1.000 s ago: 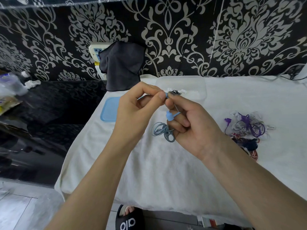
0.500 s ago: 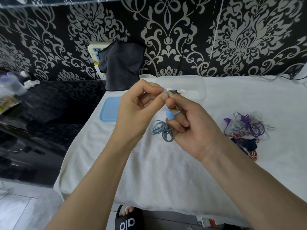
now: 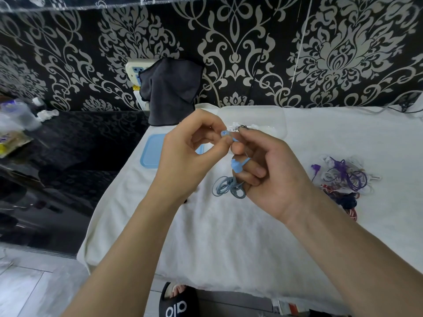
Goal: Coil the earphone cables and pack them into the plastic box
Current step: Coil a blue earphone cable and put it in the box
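Above the middle of the cloth-covered desk [image 3: 229, 236], the left hand [image 3: 183, 163] pinches 1 blue earbud [image 3: 223, 133] between thumb and forefinger. The right hand [image 3: 272, 172] curls round the blue earphone cable [image 3: 226, 187], its coil hanging below the fingers. The plastic box [image 3: 274, 115] sits at the desk's far edge, its blue lid [image 3: 151, 152] near the left edge, and a pile of tangled earphones [image 3: 343, 177] lies toward the right.
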